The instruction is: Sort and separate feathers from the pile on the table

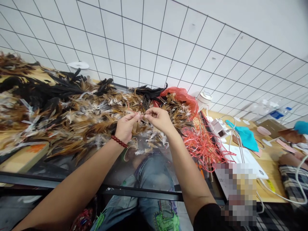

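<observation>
A big heap of brown, black and white feathers [72, 115] covers a glass table top [72, 166]. Both my hands meet above its right part. My left hand [125, 126], with a red bead bracelet at the wrist, is closed in a pinch on a small feather. My right hand [158, 118] pinches the same small feather [142, 116] from the other side, fingertips touching the left ones.
A tangle of red rubber bands [204, 141] lies right of the feathers, with a red plastic bag [183, 96] behind. On the wooden table at right are a white device [218, 126], white cables, a teal cloth [245, 136] and another person's arm [292, 158]. A white tiled wall stands behind.
</observation>
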`<act>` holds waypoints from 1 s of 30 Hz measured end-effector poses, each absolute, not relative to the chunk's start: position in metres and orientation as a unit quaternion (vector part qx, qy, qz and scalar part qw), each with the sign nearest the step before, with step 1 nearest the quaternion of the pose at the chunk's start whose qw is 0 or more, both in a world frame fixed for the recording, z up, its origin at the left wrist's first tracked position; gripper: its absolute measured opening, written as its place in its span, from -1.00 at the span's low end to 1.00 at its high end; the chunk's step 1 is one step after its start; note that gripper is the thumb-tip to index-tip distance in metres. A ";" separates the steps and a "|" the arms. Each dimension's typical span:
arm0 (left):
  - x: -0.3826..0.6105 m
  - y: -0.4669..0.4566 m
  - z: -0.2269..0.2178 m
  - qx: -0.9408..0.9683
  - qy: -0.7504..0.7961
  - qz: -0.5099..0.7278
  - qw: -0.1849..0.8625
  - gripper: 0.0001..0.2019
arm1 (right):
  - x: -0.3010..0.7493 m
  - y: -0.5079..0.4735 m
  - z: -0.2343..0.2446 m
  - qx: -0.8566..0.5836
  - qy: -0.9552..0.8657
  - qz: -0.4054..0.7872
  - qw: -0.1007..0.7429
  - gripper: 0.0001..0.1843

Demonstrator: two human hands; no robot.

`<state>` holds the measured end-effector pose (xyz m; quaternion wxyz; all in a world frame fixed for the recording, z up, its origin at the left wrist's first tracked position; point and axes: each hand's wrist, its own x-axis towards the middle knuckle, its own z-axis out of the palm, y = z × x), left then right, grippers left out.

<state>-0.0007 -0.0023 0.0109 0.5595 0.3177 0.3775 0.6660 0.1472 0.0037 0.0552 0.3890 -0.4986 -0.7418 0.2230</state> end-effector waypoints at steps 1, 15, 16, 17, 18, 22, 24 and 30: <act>-0.001 0.000 0.008 0.317 0.387 0.680 0.536 -0.68 | 0.144 0.003 0.054 -0.480 -0.743 0.257 0.388 -0.78; -0.002 -0.001 0.007 0.357 0.401 0.674 0.507 -0.80 | 0.110 -0.006 0.041 -0.452 -0.690 0.262 0.501 -0.87; -0.003 -0.001 0.008 0.331 0.377 0.675 0.541 -0.77 | 0.108 -0.006 0.040 -0.454 -0.659 0.311 0.513 -0.86; -0.004 0.000 0.010 0.310 0.358 0.675 0.566 -0.75 | 0.106 -0.006 0.039 -0.455 -0.625 0.362 0.521 -0.85; -0.005 0.000 0.012 0.295 0.343 0.674 0.584 -0.74 | 0.104 -0.005 0.038 -0.453 -0.590 0.410 0.527 -0.83; -0.007 -0.002 0.018 0.262 0.324 0.674 0.610 -0.70 | 0.103 -0.001 0.035 -0.440 -0.489 0.538 0.527 -0.71; -0.007 -0.004 0.019 0.261 0.330 0.669 0.613 -0.69 | 0.106 0.000 0.035 -0.445 -0.469 0.553 0.526 -0.71; -0.006 -0.004 0.019 0.299 0.353 0.672 0.579 -0.69 | 0.112 0.006 0.032 -0.472 -0.503 0.485 0.538 -0.68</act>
